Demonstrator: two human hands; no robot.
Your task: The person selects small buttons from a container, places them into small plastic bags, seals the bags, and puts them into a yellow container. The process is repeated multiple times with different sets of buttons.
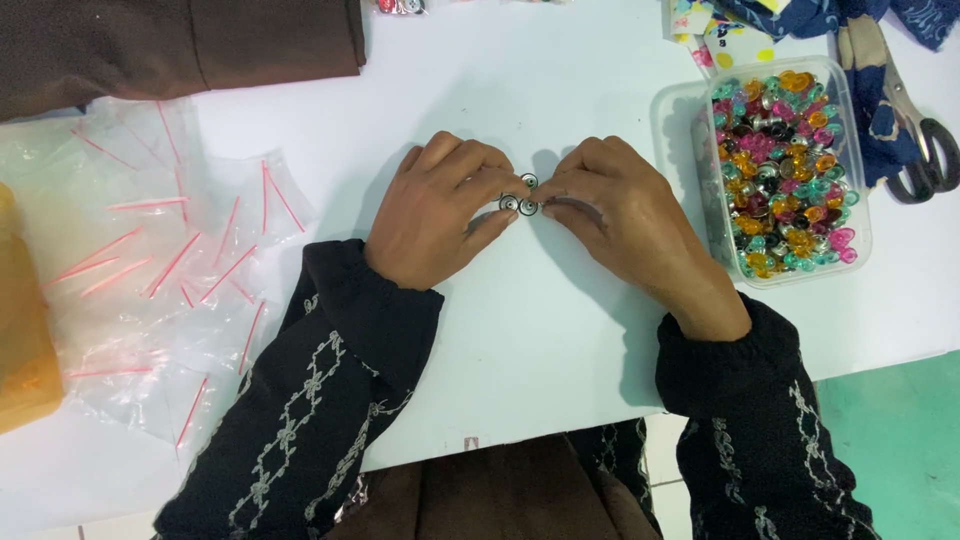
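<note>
Right, nearest the edge are both forearms in black sleeves w/ pale stitched pattern. Left hand (435, 212) lies curled on the white table (520, 330), fingertips pinched on small round silver bobbins (519, 201); right hand (625, 215) mirrors it, fingers closed on the same cluster, hands almost touching at centre. At 9 o'clock, clear zip bags (170, 270) w/ red strips are spread flat, an orange block (22, 330) beyond them. At 2 o'clock sits a clear tub (858, 190) full of coloured bobbins (785, 170); scissors (915, 130) lie just beside it on blue fabric (880, 140). Brown cloth (180, 40) at 11 o'clock.
</note>
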